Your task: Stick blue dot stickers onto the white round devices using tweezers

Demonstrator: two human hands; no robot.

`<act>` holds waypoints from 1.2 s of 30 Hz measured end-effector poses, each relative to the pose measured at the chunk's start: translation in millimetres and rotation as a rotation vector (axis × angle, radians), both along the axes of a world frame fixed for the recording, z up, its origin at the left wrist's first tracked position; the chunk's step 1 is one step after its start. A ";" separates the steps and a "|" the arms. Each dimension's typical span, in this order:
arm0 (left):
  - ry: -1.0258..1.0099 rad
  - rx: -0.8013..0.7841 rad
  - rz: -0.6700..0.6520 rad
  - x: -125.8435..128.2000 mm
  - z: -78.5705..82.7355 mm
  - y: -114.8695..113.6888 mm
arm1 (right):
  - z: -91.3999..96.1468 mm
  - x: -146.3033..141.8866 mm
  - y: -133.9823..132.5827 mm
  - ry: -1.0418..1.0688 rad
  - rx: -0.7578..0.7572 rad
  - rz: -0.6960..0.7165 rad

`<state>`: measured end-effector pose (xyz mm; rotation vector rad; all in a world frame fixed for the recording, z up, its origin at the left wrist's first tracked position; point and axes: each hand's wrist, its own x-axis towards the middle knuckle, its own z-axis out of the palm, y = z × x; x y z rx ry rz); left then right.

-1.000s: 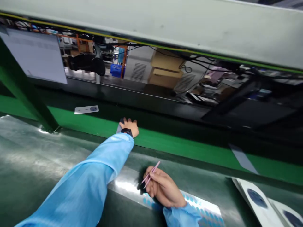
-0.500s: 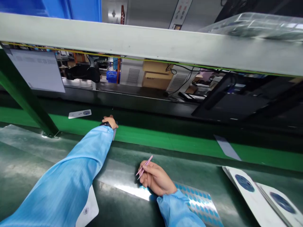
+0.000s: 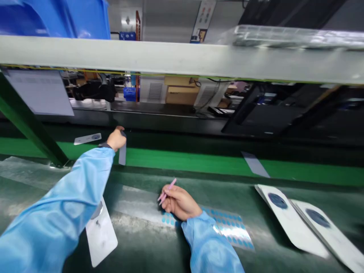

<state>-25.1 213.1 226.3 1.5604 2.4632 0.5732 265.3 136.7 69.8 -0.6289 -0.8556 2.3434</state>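
Observation:
My left hand [image 3: 116,138] reaches far forward over the green conveyor belt [image 3: 184,163] and is closed on the top end of a grey flat card [image 3: 122,153], which hangs down on edge from my fingers. My right hand [image 3: 178,202] rests on the dark green mat and pinches pink tweezers [image 3: 166,189], their tips pointing up and to the right. Under that hand lies a clear sheet of small blue round stickers [image 3: 230,227]. Both arms are in light blue sleeves.
A white card with a blue disc [image 3: 87,138] lies on the belt to the left, a grey card [image 3: 255,164] to the right. Two white cards with blue discs [image 3: 287,216] lie at the right, another white card [image 3: 101,235] near my left sleeve. A shelf beam [image 3: 182,57] runs overhead.
My left hand has lifted the grey card off the belt and drawn it leftward. The view has tilted up and shifted. My right hand keeps the tweezers in the same spot.

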 end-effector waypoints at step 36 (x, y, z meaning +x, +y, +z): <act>0.056 -0.078 -0.777 38.2 -125.5 -206.1 | 51.9 11.7 -21.0 -0.694 0.430 -0.122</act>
